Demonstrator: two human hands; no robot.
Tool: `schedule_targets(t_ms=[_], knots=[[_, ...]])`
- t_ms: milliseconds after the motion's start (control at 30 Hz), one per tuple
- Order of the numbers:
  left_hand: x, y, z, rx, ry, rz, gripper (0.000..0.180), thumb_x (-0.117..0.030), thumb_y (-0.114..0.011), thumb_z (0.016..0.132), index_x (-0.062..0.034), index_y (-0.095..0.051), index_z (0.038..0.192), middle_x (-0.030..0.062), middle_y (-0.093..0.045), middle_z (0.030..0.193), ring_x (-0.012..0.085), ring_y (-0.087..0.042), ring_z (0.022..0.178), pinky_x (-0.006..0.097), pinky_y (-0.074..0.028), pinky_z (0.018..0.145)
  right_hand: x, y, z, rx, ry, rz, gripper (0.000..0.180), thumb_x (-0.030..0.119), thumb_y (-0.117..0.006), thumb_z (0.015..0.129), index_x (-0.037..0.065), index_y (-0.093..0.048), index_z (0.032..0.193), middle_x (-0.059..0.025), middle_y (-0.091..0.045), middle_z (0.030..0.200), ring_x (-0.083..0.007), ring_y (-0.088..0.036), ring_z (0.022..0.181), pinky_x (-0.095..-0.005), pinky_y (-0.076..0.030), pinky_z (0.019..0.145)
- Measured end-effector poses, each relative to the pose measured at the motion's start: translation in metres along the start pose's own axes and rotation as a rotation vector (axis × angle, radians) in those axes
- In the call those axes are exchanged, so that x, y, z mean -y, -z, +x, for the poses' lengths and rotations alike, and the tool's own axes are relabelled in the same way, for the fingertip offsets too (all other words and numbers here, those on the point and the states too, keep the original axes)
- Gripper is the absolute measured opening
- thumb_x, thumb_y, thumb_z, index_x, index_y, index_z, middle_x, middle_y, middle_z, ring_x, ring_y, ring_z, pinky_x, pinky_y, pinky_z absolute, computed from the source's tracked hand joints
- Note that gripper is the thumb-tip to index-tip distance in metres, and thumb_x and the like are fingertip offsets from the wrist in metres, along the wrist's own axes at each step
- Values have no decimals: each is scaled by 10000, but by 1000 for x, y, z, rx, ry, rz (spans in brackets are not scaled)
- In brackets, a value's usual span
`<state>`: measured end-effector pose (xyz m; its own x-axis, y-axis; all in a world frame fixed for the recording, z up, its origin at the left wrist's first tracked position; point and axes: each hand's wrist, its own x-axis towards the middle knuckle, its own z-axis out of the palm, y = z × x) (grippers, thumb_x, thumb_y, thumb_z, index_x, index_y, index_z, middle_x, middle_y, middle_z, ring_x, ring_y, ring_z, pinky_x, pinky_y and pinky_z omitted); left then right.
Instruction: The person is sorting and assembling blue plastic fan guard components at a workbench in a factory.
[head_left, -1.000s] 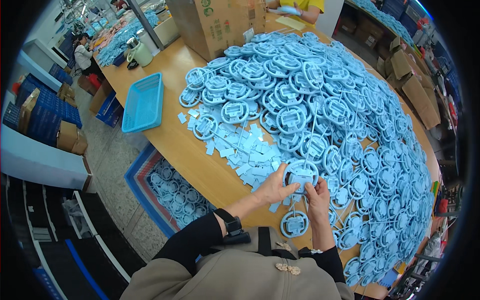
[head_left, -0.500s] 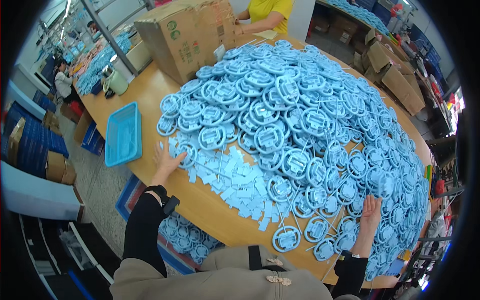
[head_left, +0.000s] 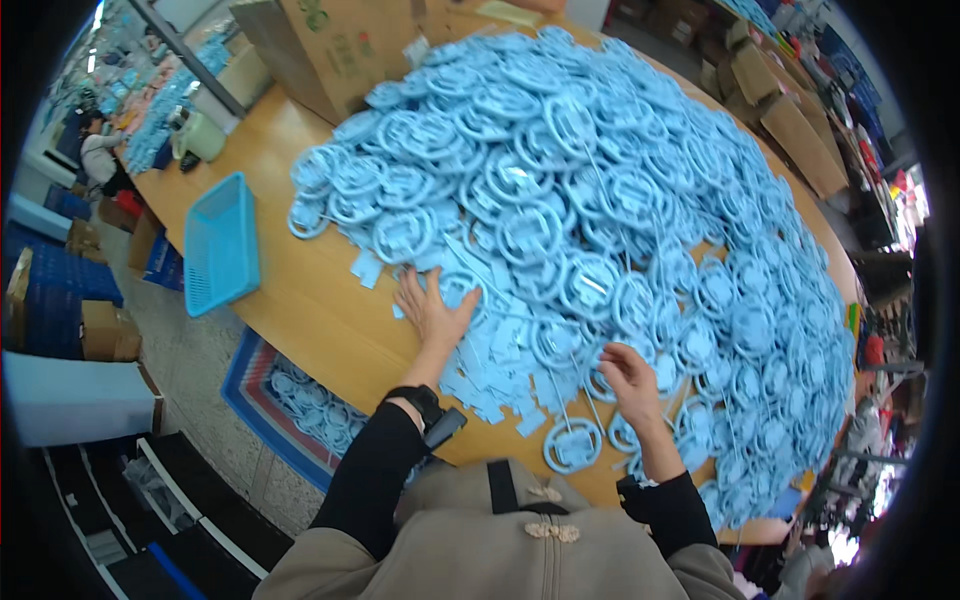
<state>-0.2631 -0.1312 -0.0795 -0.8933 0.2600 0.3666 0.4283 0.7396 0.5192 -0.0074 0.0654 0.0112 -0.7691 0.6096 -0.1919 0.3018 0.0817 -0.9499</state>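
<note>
Blue plastic rings (head_left: 600, 200) heaped on table (head_left: 310, 310), both hands (head_left: 432, 312) apart, open, blue tray (head_left: 220, 245) empty.

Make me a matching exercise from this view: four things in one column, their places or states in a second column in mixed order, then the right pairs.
Things:
1. left hand
2. right hand
3. blue tray
4. cardboard box

Places or states:
A. stands at the far edge of the table, behind the heap
B. lies flat, fingers spread, on the small flat blue pieces at the near left edge of the heap
C. lies by the left edge of the table, apart from the heap
D. hovers curled over the ring-shaped blue parts near the person's body

Pairs: 1-B, 2-D, 3-C, 4-A
</note>
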Motion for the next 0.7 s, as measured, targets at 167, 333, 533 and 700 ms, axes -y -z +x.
schedule_targets(t_ms=[167,333,533,700], knots=[[-14,17,10,120,7,44,683,-475,-756,661,-19,-529,1117,182,-458,1206,380,-348,1221,591,-220,1007,1,11,-70,376,269,-726,571,176,-784,680,119,-558,1202,-110,-574,1139,-280,-574,1027,-384,-478,823],[0,37,20,297,155,-267,671,-423,-769,678,17,-518,1118,188,-511,1151,334,-499,1078,455,-414,884,-17,-2,-109,556,342,-1076,808,287,-816,601,169,-458,1316,-108,-394,1365,-332,-395,1236,-463,-388,944],[24,88,11,562,656,-733,400,-236,-718,799,12,-563,1071,100,-637,912,176,-638,783,316,-534,626,-32,-16,-97,266,351,-853,813,318,-830,570,111,-483,1276,-127,-443,1297,-350,-398,1225,-454,-380,977],[36,149,-40,836,838,-1361,297,-197,-538,916,-13,-542,1149,115,-631,1056,213,-636,935,368,-541,782,8,-34,-77,166,496,-936,580,281,-809,618,69,-580,1106,-117,-513,1161,-334,-468,1119,-435,-424,884]])
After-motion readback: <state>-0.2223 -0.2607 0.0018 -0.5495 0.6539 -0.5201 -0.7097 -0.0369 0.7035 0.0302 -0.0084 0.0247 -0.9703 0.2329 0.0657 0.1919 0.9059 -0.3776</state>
